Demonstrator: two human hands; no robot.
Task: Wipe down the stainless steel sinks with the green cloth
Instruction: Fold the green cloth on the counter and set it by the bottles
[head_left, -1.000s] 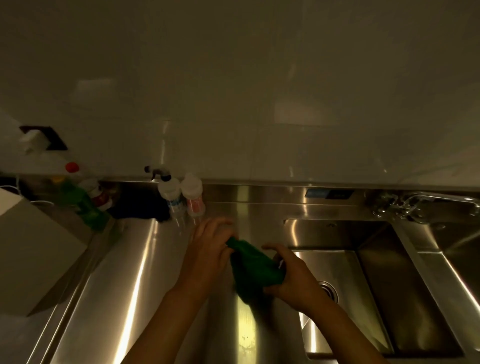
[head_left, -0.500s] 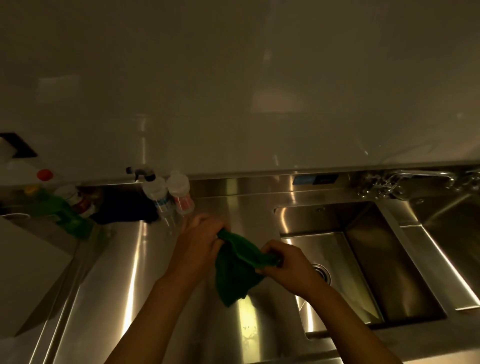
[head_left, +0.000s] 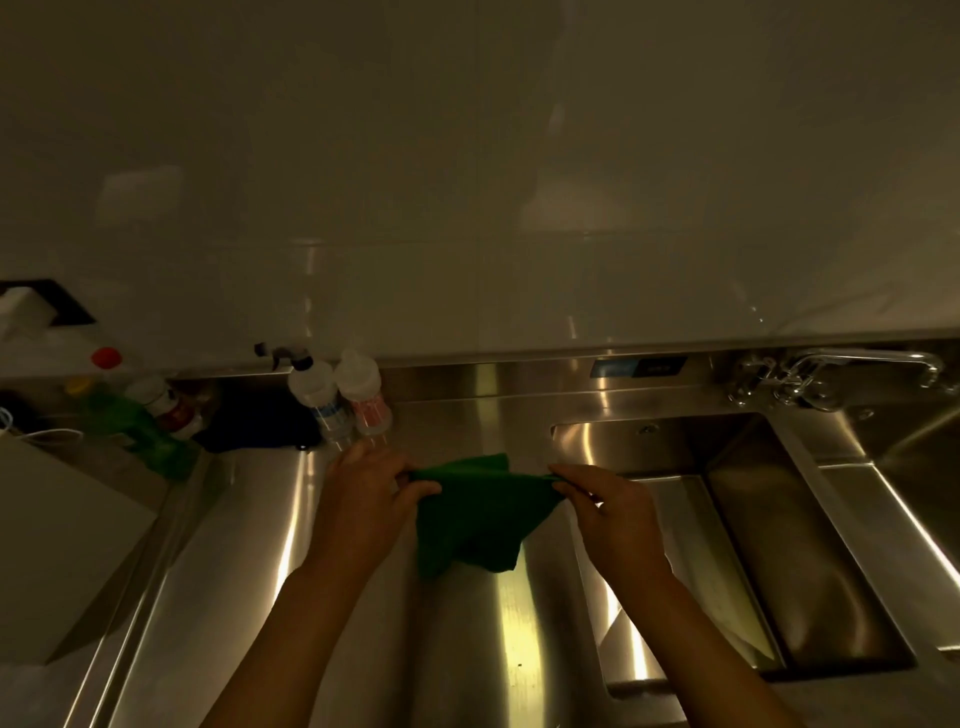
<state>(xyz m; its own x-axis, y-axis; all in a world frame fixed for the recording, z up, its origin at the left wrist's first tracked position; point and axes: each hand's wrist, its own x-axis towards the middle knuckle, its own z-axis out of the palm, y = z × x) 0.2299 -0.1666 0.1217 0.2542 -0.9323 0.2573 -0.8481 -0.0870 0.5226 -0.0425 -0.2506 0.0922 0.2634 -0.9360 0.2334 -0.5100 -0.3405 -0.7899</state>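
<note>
Stainless counter (head_left: 260, 597), dim lighting, white wall (head_left: 467, 208) behind. Green cloth (head_left: 472, 514) is held stretched over the counter, just left of the sink basin (head_left: 649, 441); its lower part hangs loose. One top corner is pinched by the left hand (head_left: 363, 499), the other by the right hand (head_left: 613, 514), thumb against curled fingers on both. Second basin (head_left: 914, 447) is partly seen at far right, with the faucet (head_left: 831, 371) mounted behind the divider. Two clear bottles (head_left: 343, 400) are stood at the backsplash just behind the left hand. Dark rag (head_left: 260, 421) and green bottle (head_left: 135, 421) are placed further left.
</note>
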